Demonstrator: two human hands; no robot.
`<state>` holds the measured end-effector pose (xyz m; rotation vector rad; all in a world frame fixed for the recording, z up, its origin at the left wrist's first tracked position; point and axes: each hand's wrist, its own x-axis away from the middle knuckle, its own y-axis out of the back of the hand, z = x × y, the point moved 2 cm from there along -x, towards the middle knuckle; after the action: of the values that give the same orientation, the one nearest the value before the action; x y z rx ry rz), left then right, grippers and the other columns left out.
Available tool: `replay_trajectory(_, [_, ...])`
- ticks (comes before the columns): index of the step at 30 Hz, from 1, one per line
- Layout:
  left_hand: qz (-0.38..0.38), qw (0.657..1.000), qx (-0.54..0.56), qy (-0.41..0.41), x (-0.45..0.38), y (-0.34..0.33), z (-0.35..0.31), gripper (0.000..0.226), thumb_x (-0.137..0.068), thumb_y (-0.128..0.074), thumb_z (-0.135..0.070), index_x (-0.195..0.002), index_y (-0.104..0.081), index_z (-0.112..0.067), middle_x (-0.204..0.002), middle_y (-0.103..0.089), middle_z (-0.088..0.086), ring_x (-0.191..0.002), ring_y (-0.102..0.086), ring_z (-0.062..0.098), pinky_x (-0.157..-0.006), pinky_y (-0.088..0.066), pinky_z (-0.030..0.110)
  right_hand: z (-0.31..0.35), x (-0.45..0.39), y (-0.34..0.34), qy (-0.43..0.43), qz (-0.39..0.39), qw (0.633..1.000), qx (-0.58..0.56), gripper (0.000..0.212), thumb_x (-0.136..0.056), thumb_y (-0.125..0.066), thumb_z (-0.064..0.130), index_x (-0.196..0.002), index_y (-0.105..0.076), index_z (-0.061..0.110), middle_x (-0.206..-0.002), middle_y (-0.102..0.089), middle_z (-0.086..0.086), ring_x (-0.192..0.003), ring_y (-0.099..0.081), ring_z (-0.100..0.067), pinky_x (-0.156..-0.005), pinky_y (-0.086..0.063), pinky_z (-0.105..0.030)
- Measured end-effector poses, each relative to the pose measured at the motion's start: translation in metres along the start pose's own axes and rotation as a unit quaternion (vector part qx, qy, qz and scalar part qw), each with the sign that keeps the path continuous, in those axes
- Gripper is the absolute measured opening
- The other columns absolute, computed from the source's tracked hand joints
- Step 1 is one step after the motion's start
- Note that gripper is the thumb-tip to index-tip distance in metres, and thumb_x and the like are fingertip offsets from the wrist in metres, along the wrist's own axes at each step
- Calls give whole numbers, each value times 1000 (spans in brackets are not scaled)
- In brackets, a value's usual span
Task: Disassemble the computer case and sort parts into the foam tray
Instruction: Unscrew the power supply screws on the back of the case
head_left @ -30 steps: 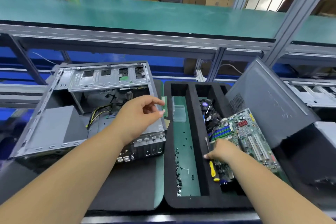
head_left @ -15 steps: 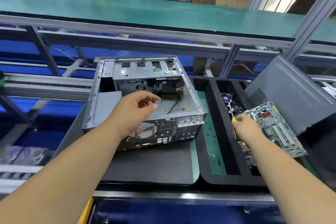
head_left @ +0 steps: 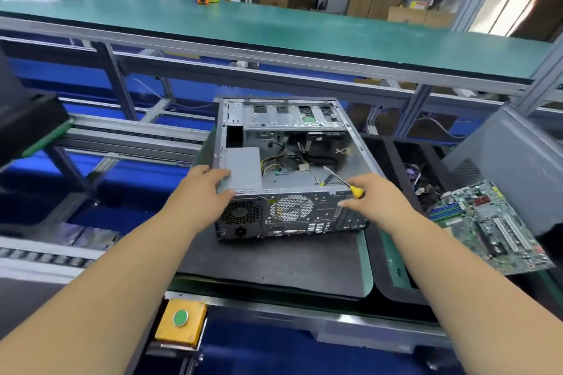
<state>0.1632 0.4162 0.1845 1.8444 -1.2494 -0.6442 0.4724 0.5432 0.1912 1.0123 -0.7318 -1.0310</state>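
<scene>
Open grey computer case [head_left: 292, 179] flat on black mat; motherboard [head_left: 490, 228] tilted over black foam tray [head_left: 393, 280] at right.

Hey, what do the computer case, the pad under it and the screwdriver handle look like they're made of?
Computer case: bare grey sheet metal, judging by its punched vent holes and dull sheen. Pad: dark matte sheet, probably rubber or foam; it shows no glare. Screwdriver: bright steel shaft, with a glossy yellow handle that looks like plastic, held in the right hand.

1 head-worn camera is looking forward and down, sitting close above the computer case [head_left: 289, 167] and both forearms.
</scene>
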Motion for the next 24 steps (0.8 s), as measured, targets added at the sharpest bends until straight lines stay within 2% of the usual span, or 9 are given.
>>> replay_trajectory(3, [-7,999,47,8,8,-5,2,49,-96,-55,-38,-144,-46,-33,-145,-47,1,-126,-49,19,-96,-38,27,-9,0,-6,0,-44,999,15,38,-88,-73,30,-124,-66,22,-121,-62,-2,-109,-57,-28,-86,-47,-36])
replay_trajectory(8, [-32,996,68,47,11,-4,0,48,-92,-61,-40,-139,-50,-41,-140,-54,-5,-124,-52,16,-90,-37,22,-19,-2,-10,19,-79,997,6,14,-90,-68,24,-104,-70,21,-104,-64,0,-86,-53,-24,-73,-49,-37])
replay_trajectory(13, [-40,995,63,68,17,-12,-14,48,-91,-63,-40,-137,-51,-41,-141,-53,-4,-125,-51,17,-90,-37,22,-30,-3,-2,31,-85,996,-6,15,-89,-70,20,-102,-70,13,-100,-67,-6,-87,-59,-31,-74,-52,-41])
replay_trajectory(16, [-59,993,73,77,26,-21,-22,47,-92,-62,-40,-137,-51,-41,-140,-53,-4,-122,-52,16,-87,-38,22,-35,-2,5,24,-62,998,-14,17,-88,-70,21,-99,-67,8,-94,-68,-11,-89,-61,-36,-75,-53,-41])
replay_trajectory(18, [-65,991,76,83,31,-24,-27,47,-92,-61,-40,-138,-50,-42,-141,-53,-4,-122,-51,17,-86,-38,22,-36,4,9,33,-66,996,-50,16,-88,-70,23,-98,-66,12,-99,-65,-6,-92,-61,-32,-74,-48,-37])
replay_trajectory(20, [-60,992,78,84,32,-24,-29,47,-93,-61,-39,-139,-50,-41,-143,-51,-3,-126,-50,18,-88,-37,22,-36,14,13,26,-91,988,-121,28,-88,-69,25,-115,-62,21,-117,-53,1,-93,-60,-22,-73,-44,-31])
replay_trajectory(21, [-55,992,79,84,32,-24,-30,48,-93,-61,-39,-139,-49,-40,-145,-50,-2,-127,-49,19,-89,-37,22,-36,20,14,17,-104,982,-156,29,-88,-68,24,-116,-58,23,-119,-48,3,-89,-59,-18,-68,-41,-29])
replay_trajectory(24, [-37,992,79,89,32,-23,-31,53,-91,-63,-39,-141,-47,-39,-145,-49,-1,-128,-48,19,-91,-37,24,-35,35,12,-2,-104,970,-220,16,-86,-61,18,-97,-50,20,-104,-47,-2,-75,-49,-14,-58,-35,-27])
